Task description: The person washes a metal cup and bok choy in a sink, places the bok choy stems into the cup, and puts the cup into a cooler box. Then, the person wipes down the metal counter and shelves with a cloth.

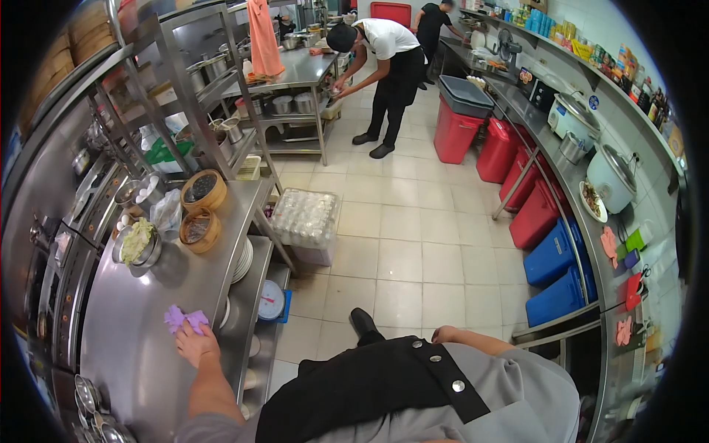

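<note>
On the steel counter (136, 332) at the left, my left hand (196, 344) is closed on a crumpled purple cloth (185, 318), near the counter's right edge. Farther up the same counter stand a metal bowl with leafy greens (137, 244) and two round bamboo steamers, one (199, 227) nearer and one (204, 190) behind it. My right hand (445, 334) hangs low beside my body on the right, above the tiled floor; its fingers are curled in and partly hidden, and nothing can be made out in them.
A person (380, 63) in a white top bends at a steel table (299, 66) ahead; another (432, 29) stands farther back. A crate of egg trays (304, 221) stands beside my counter. Red bins (535, 210) and blue bins (554, 295) line the right counter.
</note>
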Motion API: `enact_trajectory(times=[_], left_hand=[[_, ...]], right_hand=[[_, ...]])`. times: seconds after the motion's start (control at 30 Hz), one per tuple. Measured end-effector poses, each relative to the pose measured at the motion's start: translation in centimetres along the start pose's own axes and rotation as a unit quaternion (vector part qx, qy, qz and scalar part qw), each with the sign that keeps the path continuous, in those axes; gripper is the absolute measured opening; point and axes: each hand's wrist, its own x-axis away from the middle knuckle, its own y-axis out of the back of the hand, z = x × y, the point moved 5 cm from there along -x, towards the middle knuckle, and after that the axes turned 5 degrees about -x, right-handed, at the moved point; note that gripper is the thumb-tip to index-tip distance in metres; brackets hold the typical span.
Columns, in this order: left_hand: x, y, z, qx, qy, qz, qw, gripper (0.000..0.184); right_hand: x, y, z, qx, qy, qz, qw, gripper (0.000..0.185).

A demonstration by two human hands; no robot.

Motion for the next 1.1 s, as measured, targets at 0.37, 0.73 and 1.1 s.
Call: enact_trajectory(times=[0.37, 0.73, 1.1], left_hand=[[-0.2, -0.2, 0.1, 0.009, 0.002, -0.001, 1.0, 0.051], [0.0, 0.2, 0.0, -0.006, -0.007, -0.017, 1.0, 0.051], [0.0, 0.4, -0.2, -0.013, 0.0, 0.009, 1.0, 0.052]], right_hand=[[2.0, 1.2, 0.5, 0.011, -0.029, -0.015, 0.999, 0.054], [2.6, 1.6, -0.5, -0.006, -0.052, -0.032, 0.998, 0.048], [3.4, 1.8, 0.6, 0.014, -0.018, -0.037, 0.999, 0.052]])
